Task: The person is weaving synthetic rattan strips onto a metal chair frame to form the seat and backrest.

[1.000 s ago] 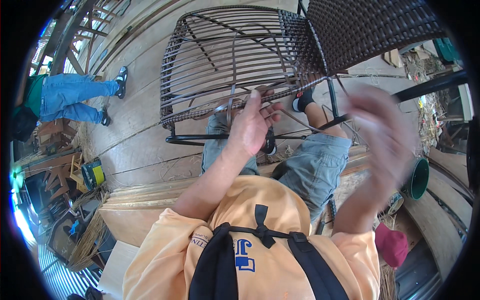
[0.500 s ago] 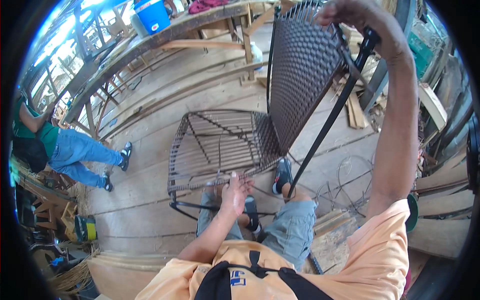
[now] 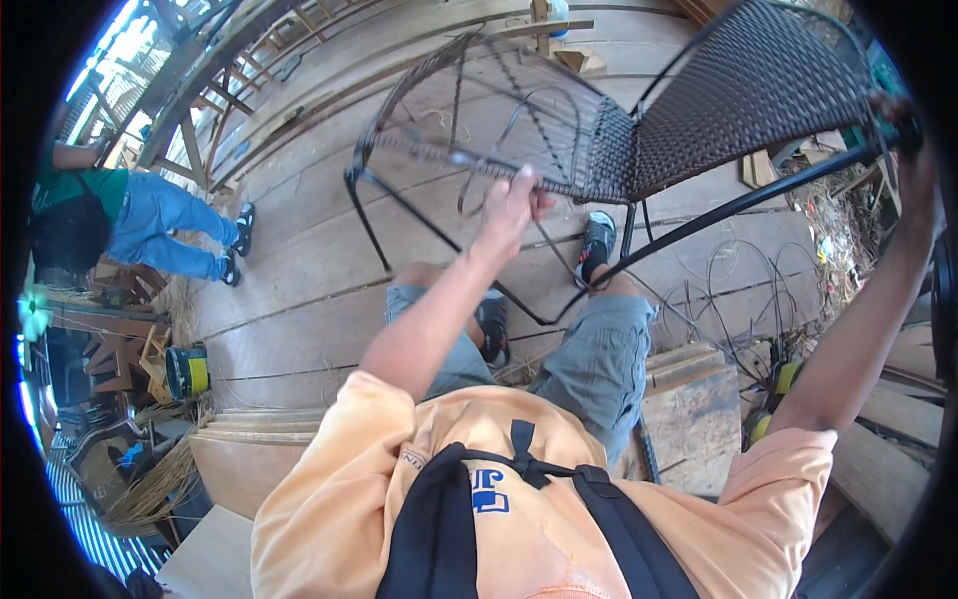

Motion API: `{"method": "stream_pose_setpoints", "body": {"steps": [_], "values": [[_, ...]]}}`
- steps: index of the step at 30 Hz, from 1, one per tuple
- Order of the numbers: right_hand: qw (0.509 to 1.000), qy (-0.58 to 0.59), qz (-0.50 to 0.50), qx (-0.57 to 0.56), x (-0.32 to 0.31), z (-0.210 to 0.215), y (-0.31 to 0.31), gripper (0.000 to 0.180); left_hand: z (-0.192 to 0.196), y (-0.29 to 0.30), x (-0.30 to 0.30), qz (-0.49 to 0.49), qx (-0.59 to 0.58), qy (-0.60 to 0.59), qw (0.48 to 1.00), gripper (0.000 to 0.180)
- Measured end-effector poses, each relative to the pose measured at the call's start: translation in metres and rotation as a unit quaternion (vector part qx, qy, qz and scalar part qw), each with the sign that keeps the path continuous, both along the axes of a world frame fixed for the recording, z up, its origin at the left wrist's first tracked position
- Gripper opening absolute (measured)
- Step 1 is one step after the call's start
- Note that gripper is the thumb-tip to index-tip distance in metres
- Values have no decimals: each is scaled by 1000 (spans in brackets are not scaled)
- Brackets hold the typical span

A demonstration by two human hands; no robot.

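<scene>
A chair with a black tubular frame and a dark brown woven backrest (image 3: 753, 100) is tilted in front of my legs. Its seat (image 3: 464, 155) carries widely spaced strands, blurred by motion, and the floor shows through them. My left hand (image 3: 511, 212) is closed on the wrapped near edge of the seat. At the far right, my right hand (image 3: 906, 150) grips the top corner of the chair's back frame; shadow partly hides its fingers. A loose strand (image 3: 544, 240) hangs below the seat beside my left hand.
Loose coiled strands (image 3: 743, 285) lie on the plank floor to the right. Boards (image 3: 689, 409) are stacked beside my leg. A person in blue jeans (image 3: 165, 225) stands at the left by a long wooden table (image 3: 190, 110). A black and yellow bucket (image 3: 188, 371) stands lower left.
The chair has tipped back to the right, its seat rising. My right hand has moved right and down with the backrest; my left hand, formerly with fingers extended, has closed on the seat edge.
</scene>
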State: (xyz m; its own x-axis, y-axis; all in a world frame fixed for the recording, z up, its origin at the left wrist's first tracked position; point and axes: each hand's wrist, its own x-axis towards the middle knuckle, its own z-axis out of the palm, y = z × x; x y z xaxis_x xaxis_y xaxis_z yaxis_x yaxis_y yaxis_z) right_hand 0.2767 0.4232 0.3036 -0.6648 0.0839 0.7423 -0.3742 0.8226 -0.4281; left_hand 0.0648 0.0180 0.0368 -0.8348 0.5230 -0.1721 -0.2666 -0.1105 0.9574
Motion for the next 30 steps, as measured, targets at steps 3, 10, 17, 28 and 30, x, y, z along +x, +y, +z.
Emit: {"method": "stream_pose_setpoints", "body": {"steps": [3, 10, 17, 28, 30], "values": [[983, 47, -116, -131, 50, -18, -40, 33, 12, 12, -34, -10, -36, 82, 996, 35], [981, -109, -28, 161, 74, 9, -271, 31, 26, 22, -110, -3, -114, 103, 988, 35], [944, -169, 83, 271, 45, -28, -426, 33, 22, 0, -133, -9, -203, 185, 962, 35], [937, -237, 141, 216, 39, -53, -495, 31, -3, -9, -159, -1, -267, 357, 895, 35], [928, -288, 192, 139, 38, -45, -475, 36, 8, -11, -128, -19, -257, 304, 917, 36]]}}
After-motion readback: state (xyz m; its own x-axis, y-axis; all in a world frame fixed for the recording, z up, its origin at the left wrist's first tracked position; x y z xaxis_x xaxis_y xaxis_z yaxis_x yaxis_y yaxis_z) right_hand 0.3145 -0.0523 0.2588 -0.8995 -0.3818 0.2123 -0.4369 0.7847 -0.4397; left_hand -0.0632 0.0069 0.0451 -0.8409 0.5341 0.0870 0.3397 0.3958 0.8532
